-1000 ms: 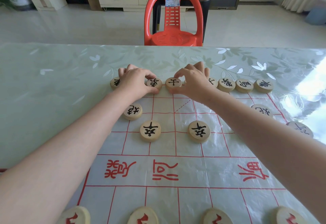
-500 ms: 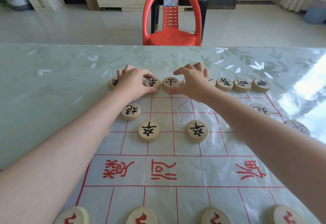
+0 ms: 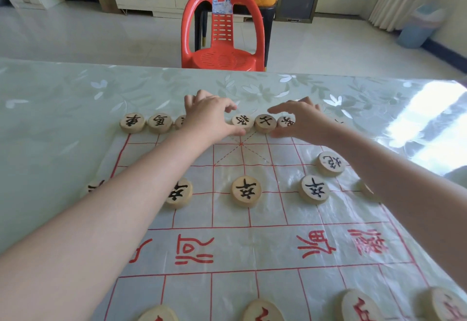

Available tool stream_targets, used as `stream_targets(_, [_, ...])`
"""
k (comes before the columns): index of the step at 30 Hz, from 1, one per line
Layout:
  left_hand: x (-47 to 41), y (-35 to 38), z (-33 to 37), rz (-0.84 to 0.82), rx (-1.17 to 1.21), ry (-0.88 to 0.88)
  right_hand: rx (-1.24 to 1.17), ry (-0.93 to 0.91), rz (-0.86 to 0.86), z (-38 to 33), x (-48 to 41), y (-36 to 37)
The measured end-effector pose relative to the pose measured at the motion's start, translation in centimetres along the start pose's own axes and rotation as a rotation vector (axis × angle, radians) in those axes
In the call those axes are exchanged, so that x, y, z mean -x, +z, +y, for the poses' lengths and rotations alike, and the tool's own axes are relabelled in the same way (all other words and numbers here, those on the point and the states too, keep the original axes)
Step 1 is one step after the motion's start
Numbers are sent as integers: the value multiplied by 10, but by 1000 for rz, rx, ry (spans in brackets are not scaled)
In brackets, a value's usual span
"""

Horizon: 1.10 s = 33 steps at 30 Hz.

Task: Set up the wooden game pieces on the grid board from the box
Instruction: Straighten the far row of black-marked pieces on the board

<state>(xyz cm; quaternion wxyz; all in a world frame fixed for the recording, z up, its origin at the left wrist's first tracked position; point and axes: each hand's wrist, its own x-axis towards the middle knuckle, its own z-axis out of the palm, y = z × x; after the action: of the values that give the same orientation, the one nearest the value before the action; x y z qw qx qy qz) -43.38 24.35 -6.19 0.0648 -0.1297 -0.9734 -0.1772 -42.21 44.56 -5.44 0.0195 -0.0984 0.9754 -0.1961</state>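
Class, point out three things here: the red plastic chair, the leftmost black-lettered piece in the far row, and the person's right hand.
red plastic chair (image 3: 222,59): head view, on its seat.
leftmost black-lettered piece (image 3: 132,122): head view, on its top face.
right hand (image 3: 302,121): head view, on the back of the hand.
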Motion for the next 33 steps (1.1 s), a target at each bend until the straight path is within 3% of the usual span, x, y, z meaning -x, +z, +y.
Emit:
stream_targets(10, [-9,26,14,93,-90,-82,38,-40,84,-5,-12,16])
stream_targets(17, [-6,14,18,-67,57,-106,84,-8,148,-4,-17,24])
stream_targets(33, [-3,12,14,-74,88,-163,73,-32,147,-2,-16,24])
